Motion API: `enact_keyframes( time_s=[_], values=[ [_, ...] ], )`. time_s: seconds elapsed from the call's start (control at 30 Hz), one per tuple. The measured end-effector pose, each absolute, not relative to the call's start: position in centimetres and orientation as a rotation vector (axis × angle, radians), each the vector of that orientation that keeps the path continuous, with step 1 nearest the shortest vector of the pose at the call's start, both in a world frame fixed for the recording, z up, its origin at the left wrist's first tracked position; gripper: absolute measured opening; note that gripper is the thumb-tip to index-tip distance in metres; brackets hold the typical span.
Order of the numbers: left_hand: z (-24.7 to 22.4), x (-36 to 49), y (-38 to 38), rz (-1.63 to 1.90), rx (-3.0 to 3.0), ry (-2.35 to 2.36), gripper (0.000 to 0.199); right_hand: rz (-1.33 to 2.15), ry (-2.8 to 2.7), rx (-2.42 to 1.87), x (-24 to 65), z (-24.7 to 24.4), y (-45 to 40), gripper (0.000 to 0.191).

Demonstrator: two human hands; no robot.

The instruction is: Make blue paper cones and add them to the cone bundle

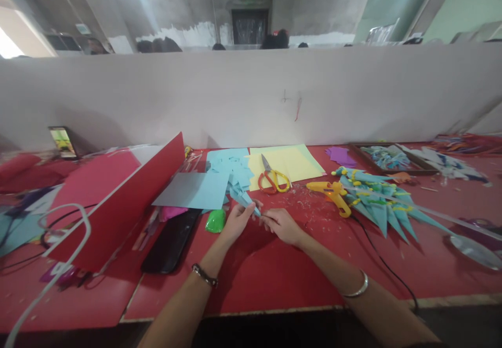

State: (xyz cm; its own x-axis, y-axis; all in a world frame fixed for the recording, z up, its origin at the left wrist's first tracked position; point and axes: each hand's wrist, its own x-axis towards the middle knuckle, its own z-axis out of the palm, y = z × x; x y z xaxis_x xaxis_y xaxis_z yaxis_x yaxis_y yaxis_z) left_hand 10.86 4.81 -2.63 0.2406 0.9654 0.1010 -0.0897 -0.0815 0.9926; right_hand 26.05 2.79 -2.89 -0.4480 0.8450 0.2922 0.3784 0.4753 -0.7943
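Folded blue strip [240,195]: looking like paper, matt, its creases running crisp. Blue sheet [192,190]: reading as smooth, flat card or paper. Yellow sheets [311,162]: showing a matt paper face. Scissors [270,171]: blades looking like grey metal, handles appearing plastic, red-orange and yellow. Glue gun [332,194]: presenting a smooth yellow plastic body. Green lump [215,221]: gleaming, glossy; substance not telling. Black slab [170,243]: showing a smooth, faintly shiny face. Bangle [357,287]: glinting like polished silvery metal. Tabletop [251,285]: looking smooth, red, softly reflecting. Partition [196,97]: appearing smooth, matt white. Back wall [188,0]: resembling bare concrete, patchy.
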Motion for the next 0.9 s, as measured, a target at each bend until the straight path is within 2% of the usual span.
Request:
enact_keyframes(
  time_s=[0.17, 0.27, 0.37, 0.5, 0.7, 0.9],
  values=[
    [-2.76, 10.57, 5.12, 1.257, 1.255, 0.880, 0.023, 0.884, -2.124, -0.987, 25.97, -3.06, 2.87, 0.021],
    [-2.41, 10.61, 4.88, 1.185, 1.217, 0.809, 0.019, 0.871, -2.196, -0.990, 25.89, -3.29, 3.03, 0.022],
    [-2.20, 10.75, 4.53, 1.093, 1.197, 0.729, 0.020, 0.806, -2.273, -0.975, 25.78, -3.49, 3.16, 0.021],
    [-2.25, 10.87, 4.39, 1.173, 1.195, 0.738, 0.026, 0.752, -2.333, -0.925, 25.69, -3.59, 3.25, 0.023],
    [-1.95, 11.07, 4.52, 1.269, 1.067, 0.900, 0.033, 0.789, -2.320, -0.989, 25.77, -3.80, 3.39, 0.027],
    [-2.58, 10.88, 4.58, 1.250, 1.508, 1.283, 0.017, 0.824, -2.221, -1.013, 25.92, -3.63, 3.31, 0.027]
  ],
)
